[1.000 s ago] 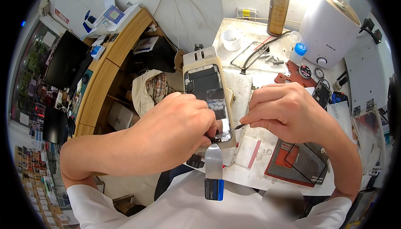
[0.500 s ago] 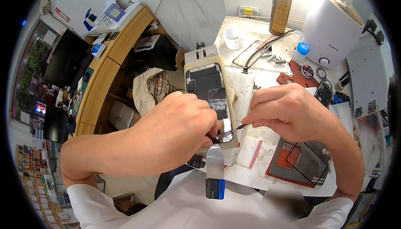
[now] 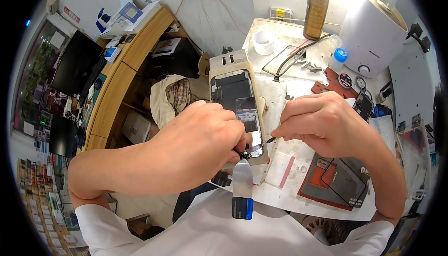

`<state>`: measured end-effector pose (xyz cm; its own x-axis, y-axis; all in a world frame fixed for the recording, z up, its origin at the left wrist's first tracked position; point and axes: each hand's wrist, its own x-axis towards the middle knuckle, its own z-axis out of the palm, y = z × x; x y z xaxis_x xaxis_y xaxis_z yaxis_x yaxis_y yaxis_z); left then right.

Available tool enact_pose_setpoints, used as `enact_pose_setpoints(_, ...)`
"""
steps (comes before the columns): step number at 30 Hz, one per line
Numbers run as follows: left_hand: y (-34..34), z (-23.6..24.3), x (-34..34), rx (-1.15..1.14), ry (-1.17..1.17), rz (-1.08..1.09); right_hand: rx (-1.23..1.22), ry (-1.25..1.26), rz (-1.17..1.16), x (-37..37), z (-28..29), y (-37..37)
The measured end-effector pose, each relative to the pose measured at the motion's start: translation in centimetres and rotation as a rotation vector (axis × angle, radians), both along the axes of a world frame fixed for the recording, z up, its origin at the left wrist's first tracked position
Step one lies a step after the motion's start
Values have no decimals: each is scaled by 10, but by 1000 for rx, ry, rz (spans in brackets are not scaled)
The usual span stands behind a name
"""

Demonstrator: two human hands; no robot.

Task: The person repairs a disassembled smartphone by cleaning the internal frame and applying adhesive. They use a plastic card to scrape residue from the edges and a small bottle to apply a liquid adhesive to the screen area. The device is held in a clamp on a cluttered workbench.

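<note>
A phone screen assembly, its dark inner side showing, lies on a beige flat-bed device. My left hand is closed at its lower edge, thumb and fingers pinched by a small dark part; what they grip is hidden. A slim tool with a narrow silver blade is pinched in my right hand, its tip at the same edge by my left fingertips. From that edge a wide, thin metal pry blade with a black and blue handle sticks out toward me, held by neither hand's visible fingers.
A spray can, a white tub and a white humidifier-like appliance stand at the back. Right of the work lie a blue-capped bottle, an opened phone and a dark mat. A wooden desk is left.
The view has shifted slightly, so the scene sits a little to the right. Both hands keep nearly the same pose and grip, with the narrow blade still at the lower edge.
</note>
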<state>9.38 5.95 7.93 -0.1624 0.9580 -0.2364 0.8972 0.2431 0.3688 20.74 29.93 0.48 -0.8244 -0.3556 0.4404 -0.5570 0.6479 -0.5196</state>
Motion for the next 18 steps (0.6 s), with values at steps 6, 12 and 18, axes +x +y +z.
enact_pose_setpoints(6, 0, 1, -3, -43, -10, -25, 64, 55, -15, -1, 3, -1)
enact_pose_setpoints(12, 1, 5, -1, -110, 80, -41, 74, 52, -23, 0, 1, -3)
enact_pose_setpoints(18, -1, 2, -2, -96, 81, -45, 35, -12, -6, -4, 4, -3)
